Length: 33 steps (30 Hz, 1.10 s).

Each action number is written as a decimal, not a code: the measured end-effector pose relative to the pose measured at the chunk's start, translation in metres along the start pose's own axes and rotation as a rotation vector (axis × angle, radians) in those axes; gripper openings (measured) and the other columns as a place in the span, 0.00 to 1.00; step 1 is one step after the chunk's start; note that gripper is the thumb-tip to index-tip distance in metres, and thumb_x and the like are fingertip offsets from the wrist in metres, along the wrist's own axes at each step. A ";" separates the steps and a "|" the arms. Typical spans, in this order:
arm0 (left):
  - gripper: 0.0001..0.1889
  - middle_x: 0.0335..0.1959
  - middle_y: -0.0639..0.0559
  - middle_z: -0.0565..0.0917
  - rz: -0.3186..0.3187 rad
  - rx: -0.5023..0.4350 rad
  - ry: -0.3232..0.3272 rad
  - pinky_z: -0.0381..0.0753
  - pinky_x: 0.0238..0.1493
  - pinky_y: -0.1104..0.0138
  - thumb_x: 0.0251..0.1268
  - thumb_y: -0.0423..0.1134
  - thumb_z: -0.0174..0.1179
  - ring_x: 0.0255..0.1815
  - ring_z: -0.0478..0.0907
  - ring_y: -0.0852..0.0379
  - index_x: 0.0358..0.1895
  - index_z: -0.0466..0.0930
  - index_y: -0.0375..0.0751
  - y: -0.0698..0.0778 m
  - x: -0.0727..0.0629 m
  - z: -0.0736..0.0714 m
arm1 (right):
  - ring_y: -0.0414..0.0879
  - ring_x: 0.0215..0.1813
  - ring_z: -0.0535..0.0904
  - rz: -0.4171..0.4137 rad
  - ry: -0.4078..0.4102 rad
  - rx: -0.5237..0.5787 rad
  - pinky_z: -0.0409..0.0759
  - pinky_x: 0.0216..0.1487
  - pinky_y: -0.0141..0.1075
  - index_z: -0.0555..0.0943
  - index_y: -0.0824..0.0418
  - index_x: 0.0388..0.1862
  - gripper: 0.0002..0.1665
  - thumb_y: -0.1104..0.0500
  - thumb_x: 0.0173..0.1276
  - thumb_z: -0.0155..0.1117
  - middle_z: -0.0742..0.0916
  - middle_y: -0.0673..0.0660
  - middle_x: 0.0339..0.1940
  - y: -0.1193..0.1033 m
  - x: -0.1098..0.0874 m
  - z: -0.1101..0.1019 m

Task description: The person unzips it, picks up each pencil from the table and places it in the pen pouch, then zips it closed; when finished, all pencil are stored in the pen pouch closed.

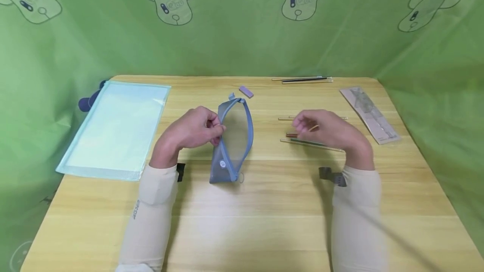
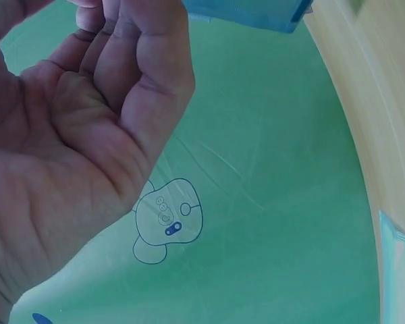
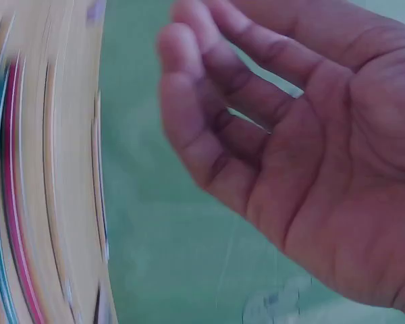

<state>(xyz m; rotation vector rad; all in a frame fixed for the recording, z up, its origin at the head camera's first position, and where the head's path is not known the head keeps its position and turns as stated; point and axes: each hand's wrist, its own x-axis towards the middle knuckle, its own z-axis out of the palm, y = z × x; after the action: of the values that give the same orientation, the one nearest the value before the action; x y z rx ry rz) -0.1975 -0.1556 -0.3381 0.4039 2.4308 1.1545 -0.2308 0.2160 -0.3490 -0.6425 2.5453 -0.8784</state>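
Pouch point(image 1: 236, 137), gaping on the tabletop point(image 1: 264, 221), has its edge pinched by the left hand point(image 1: 193, 129) while the right hand point(image 1: 327, 129), loosely curled, apparently empty, hovers by pencils point(image 1: 314, 145): loading seems in hand, next likely calling for a pencil pinch.

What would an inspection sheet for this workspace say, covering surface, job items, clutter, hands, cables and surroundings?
Surface: wood-look table, some glare near the front.
Job items: blue pouch, mouth gaping; pencils by the right hand.
Clutter: purple eraser, more pencils at the back, pale-blue folder, flat packet with unclear contents.
Left hand: pinches the pouch's edge.
Right hand: hovers over the pencils, apparently holding nothing.
Cables: blurred dark line by the right sleeve; cannot tell whether cable.
Surroundings: green sheet printed with cartoon heads.
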 end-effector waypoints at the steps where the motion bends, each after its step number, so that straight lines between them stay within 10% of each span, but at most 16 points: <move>1: 0.13 0.35 0.45 0.92 0.000 0.005 0.003 0.87 0.45 0.63 0.81 0.38 0.59 0.40 0.93 0.45 0.35 0.85 0.37 0.000 0.000 0.000 | 0.50 0.57 0.86 0.022 -0.007 -0.022 0.84 0.57 0.32 0.85 0.61 0.55 0.13 0.66 0.74 0.71 0.90 0.58 0.52 0.007 -0.004 -0.002; 12: 0.12 0.34 0.45 0.92 -0.029 0.027 -0.004 0.75 0.33 0.67 0.79 0.37 0.59 0.38 0.91 0.47 0.34 0.85 0.37 -0.004 -0.009 0.000 | 0.55 0.57 0.85 0.170 -0.127 -0.089 0.82 0.62 0.52 0.85 0.64 0.51 0.14 0.67 0.68 0.74 0.88 0.57 0.48 0.062 -0.018 0.006; 33: 0.12 0.34 0.45 0.92 0.003 0.014 0.015 0.76 0.31 0.67 0.79 0.37 0.59 0.39 0.93 0.46 0.34 0.85 0.37 0.001 0.000 -0.001 | 0.54 0.46 0.78 0.314 -0.108 -0.219 0.80 0.48 0.46 0.82 0.60 0.38 0.12 0.72 0.59 0.72 0.86 0.59 0.42 0.059 0.004 0.008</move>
<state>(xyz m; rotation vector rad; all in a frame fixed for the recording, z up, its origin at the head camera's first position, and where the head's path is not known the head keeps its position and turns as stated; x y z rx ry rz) -0.1980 -0.1561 -0.3366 0.4052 2.4533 1.1458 -0.2472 0.2512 -0.3939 -0.3243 2.5678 -0.4520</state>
